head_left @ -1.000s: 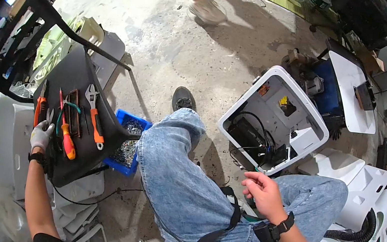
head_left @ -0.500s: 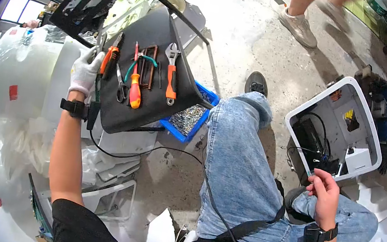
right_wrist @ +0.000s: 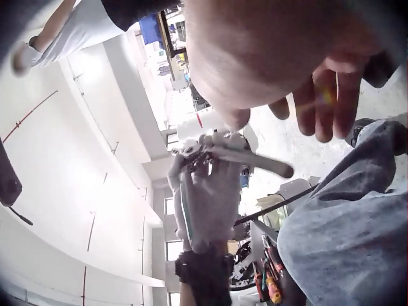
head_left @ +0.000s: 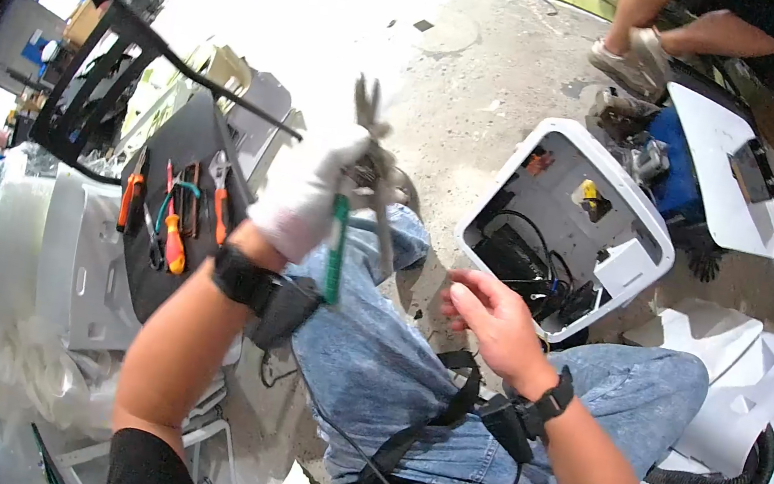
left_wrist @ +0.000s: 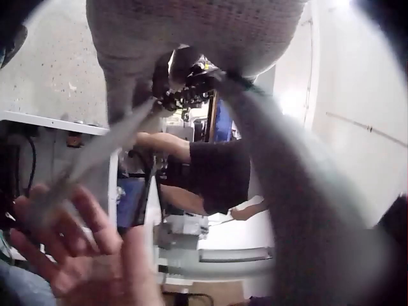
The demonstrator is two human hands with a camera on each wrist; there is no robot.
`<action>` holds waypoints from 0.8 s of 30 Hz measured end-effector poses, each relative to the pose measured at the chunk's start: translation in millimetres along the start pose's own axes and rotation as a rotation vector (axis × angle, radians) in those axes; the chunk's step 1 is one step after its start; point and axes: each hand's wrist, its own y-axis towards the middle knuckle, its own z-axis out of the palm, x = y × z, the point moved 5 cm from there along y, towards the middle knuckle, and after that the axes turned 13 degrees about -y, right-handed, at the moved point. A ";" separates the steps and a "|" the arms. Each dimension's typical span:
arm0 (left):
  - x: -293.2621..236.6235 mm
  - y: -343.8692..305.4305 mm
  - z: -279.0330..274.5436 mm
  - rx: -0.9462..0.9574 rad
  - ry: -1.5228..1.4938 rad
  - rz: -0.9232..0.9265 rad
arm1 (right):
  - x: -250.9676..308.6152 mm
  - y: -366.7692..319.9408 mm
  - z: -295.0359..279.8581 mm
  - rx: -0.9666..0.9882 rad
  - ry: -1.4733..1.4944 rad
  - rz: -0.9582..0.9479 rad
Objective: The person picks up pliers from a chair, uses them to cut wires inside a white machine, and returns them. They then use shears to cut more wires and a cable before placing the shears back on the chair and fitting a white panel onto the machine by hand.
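In the head view my gloved left hand (head_left: 307, 191) grips metal pliers (head_left: 365, 109) over my left knee, jaws pointing up and away. The handles are spread; one is green, the other bare metal. My bare right hand (head_left: 498, 329) is a short way to the right, its fingers loosely extended and holding nothing, palm showing in the left wrist view. Beyond it stands a white plastic housing (head_left: 567, 130) with black cables inside. On the black chair seat (head_left: 140, 289) lie orange-handled pliers (head_left: 131, 203), a screwdriver (head_left: 172, 249) and an adjustable wrench (head_left: 221, 214).
White plastic panels (head_left: 706, 338) and a black corrugated hose (head_left: 761, 469) lie by my right knee. The chair's backrest (head_left: 93, 84) rises at the left. At the upper right is another person's leg (head_left: 634, 23). A thin cable crosses my lap.
My left hand has left the chair seat and swung right to my knee, carrying the pliers. My right fingers have loosened from a pinch-like pose. The other person has shifted at the upper right.
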 end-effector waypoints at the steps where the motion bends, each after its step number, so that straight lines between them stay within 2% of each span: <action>1: 21.6 8.9 12.3 0.045 -0.077 -0.041 | -3.2 2.1 -3.8 -0.039 0.003 -0.038; 3: 59.7 15.7 32.2 0.010 -0.212 -0.167 | -4.5 2.7 -13.0 -0.163 0.065 -0.096; 4: 77.3 17.9 42.1 0.007 -0.292 -0.217 | -7.2 4.7 -18.0 -0.143 0.028 -0.119; 6: 107.5 20.0 63.1 0.009 -0.442 -0.321 | -13.0 -7.2 -22.3 -0.017 0.320 0.085; 7: 116.0 21.4 72.8 0.051 -0.400 -0.324 | -17.1 -10.7 -25.3 0.058 0.437 0.182; 8: 126.9 19.2 79.3 0.017 -0.412 -0.422 | -22.8 -13.5 -30.9 0.110 0.560 0.238; 10: 148.7 24.2 85.2 0.045 -0.431 -0.485 | -32.4 -19.2 -39.9 0.282 0.845 0.215; 11: 157.9 22.7 84.1 0.057 -0.301 -0.620 | -38.2 -21.0 -42.9 0.352 0.977 0.195; 12: 164.2 23.1 85.5 0.060 -0.303 -0.630 | -43.1 -23.6 -44.7 0.343 0.981 0.199; 14: 173.8 26.8 86.6 0.106 -0.232 -0.562 | -41.6 -29.4 -45.8 0.435 1.168 0.088; 15: 175.4 22.1 89.9 0.097 -0.212 -0.690 | -43.4 -30.0 -45.5 0.402 1.161 0.093; 16: 178.7 24.5 89.3 0.093 -0.212 -0.697 | -45.4 -30.4 -45.4 0.400 1.167 0.097; 18: 185.6 30.7 95.8 0.235 -0.128 -0.634 | -42.4 -32.4 -48.5 0.481 1.294 0.005; 19: 186.5 33.2 100.8 0.265 -0.096 -0.559 | -42.3 -32.8 -51.2 0.469 1.304 0.015; 20: 183.8 37.7 106.5 0.374 -0.044 -0.363 | -46.7 -32.1 -52.7 0.472 1.307 0.022; 22: 182.2 46.1 109.1 0.544 0.323 -0.195 | -51.5 -34.1 -58.4 0.530 1.181 -0.095; 23: 188.6 50.6 107.6 0.545 0.293 -0.310 | -57.6 -35.8 -63.4 0.463 1.171 -0.005; 24: 199.9 58.6 99.5 0.525 0.312 -0.383 | -58.4 -37.6 -69.8 0.462 1.169 0.001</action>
